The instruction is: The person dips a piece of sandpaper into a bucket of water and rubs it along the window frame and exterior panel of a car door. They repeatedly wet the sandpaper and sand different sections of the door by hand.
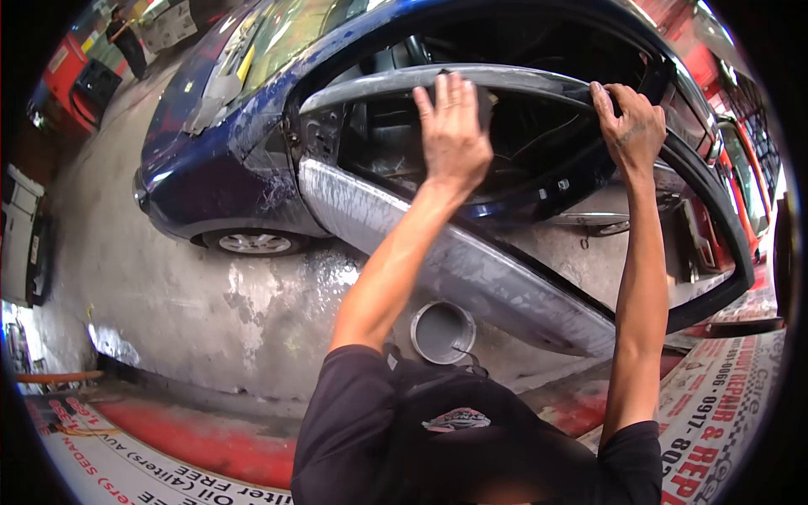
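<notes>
Nearest the camera, a bucket [441, 331] of grey liquid stands on the wet concrete floor [168, 278], directly below the open car door [471, 269]. That door hangs off a dark blue car [210, 160]; its lower panel is sanded to dull grey primer with streaked residue, and its window frame is likewise grey along the top rail. Left hand [453, 135] lies flat against the top rail, fingers pressed together, with something beneath the palm that cannot be identified. Right hand [629, 126] grips the rail's rear curve, fingers curled over it. Farther back, a person [128, 40] stands beside red equipment.
</notes>
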Available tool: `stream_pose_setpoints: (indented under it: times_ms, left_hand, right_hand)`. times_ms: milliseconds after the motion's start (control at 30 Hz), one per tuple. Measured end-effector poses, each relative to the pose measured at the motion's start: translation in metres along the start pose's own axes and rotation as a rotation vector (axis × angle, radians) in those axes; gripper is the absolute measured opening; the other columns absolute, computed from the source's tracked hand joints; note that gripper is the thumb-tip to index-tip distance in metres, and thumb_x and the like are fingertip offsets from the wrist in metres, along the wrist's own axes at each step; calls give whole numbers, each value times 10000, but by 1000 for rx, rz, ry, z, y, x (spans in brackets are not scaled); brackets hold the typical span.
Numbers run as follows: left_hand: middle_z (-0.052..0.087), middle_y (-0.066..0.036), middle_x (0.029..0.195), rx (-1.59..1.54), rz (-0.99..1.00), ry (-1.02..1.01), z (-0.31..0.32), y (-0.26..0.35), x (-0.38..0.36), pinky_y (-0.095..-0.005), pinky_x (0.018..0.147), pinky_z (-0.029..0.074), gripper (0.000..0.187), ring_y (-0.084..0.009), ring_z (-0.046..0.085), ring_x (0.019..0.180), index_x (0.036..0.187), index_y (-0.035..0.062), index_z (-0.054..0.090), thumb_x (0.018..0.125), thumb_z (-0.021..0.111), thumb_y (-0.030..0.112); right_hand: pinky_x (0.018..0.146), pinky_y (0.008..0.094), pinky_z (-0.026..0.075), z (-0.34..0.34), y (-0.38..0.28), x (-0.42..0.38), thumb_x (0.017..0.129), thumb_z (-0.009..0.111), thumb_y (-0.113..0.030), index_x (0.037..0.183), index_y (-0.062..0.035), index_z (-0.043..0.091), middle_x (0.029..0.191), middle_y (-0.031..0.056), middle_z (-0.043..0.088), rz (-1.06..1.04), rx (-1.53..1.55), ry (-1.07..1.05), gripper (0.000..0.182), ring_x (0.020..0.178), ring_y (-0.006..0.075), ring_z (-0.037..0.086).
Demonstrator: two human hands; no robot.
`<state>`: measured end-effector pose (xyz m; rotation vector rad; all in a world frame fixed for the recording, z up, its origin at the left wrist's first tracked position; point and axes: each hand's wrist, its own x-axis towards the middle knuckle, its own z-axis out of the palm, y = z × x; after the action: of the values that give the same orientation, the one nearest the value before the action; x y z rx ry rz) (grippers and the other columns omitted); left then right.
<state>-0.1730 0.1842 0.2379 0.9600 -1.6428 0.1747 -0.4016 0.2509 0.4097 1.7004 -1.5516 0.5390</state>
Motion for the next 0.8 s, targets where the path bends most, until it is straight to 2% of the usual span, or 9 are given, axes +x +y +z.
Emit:
stream_pose_setpoints:
  times_ms: [67, 167, 233, 300, 433, 533, 633, 667, 800]
  left_hand:
    - [557, -322, 1543, -53, 47, 14, 10, 35, 10, -686, 1302, 117, 574, -473, 466, 1508, 1444, -114, 590, 925, 664, 118]
    - [583, -251, 1552, -176, 94, -10, 8, 39, 14, -683, 1308, 115, 628, -392, 490, 1514, 1455, -69, 604, 842, 652, 57]
    - [596, -221, 1552, -32, 104, -37, -3, 1, 4, -681, 1306, 114, 596, -356, 498, 1518, 1454, -54, 613, 869, 642, 53]
    - [594, -264, 1534, -3, -4, -6, -16, -26, -6, -690, 1292, 132, 499, -407, 499, 1505, 1434, -87, 612, 987, 631, 135]
    - [570, -315, 1531, -112, 8, 37, 8, 28, 4, -682, 1302, 131, 542, -477, 463, 1509, 1443, -113, 587, 968, 651, 138]
    - [586, -247, 1550, -206, 43, 0, 8, 46, 12, -687, 1306, 119, 620, -401, 477, 1522, 1468, -75, 586, 874, 676, 80]
    - [591, -202, 1564, -73, -19, 3, -5, -14, -8, -664, 1310, 97, 487, -346, 478, 1534, 1438, -56, 629, 991, 658, 135]
    - [591, -222, 1556, -67, -58, 2, -5, -28, -15, -663, 1305, 106, 440, -360, 474, 1535, 1409, -60, 651, 1045, 627, 184]
    - [556, -322, 1542, -151, -30, 34, 9, 33, 7, -678, 1297, 153, 517, -495, 443, 1516, 1441, -97, 596, 994, 658, 155]
  right_hand:
    - [811, 387, 453, 2, 0, 2, 1003, 681, -488, 980, -131, 816, 908, 38, 767, -15, 7, 26, 382, 871, 234, 707]
    - [812, 391, 455, 7, 1, 1, 1003, 680, -485, 962, -132, 814, 903, 45, 768, -30, 51, 67, 380, 868, 242, 709]
    - [812, 391, 457, 8, 0, 4, 1005, 678, -481, 958, -132, 815, 903, 49, 770, -16, 56, 81, 377, 870, 244, 711]
    - [814, 392, 457, 3, -2, 3, 1006, 677, -485, 954, -125, 814, 900, 53, 770, -24, 30, 64, 388, 871, 247, 712]
    - [821, 392, 462, 1, -5, 4, 1003, 681, -494, 937, -114, 809, 896, 69, 772, 17, 12, 30, 406, 873, 258, 714]
    - [825, 389, 465, 2, -2, 3, 1005, 683, -492, 962, -116, 819, 914, 66, 780, 7, 33, 54, 402, 880, 253, 718]
    - [823, 388, 462, 5, 0, 3, 1005, 684, -488, 959, -117, 817, 907, 63, 776, 2, 60, 105, 397, 877, 252, 716]
    - [823, 389, 461, 1, -4, 5, 1005, 682, -491, 962, -117, 817, 905, 62, 775, 14, 30, 65, 400, 876, 252, 715]
    - [826, 395, 460, -1, -3, 3, 1009, 668, -506, 972, -116, 816, 904, 59, 772, 25, 7, 12, 418, 875, 252, 713]
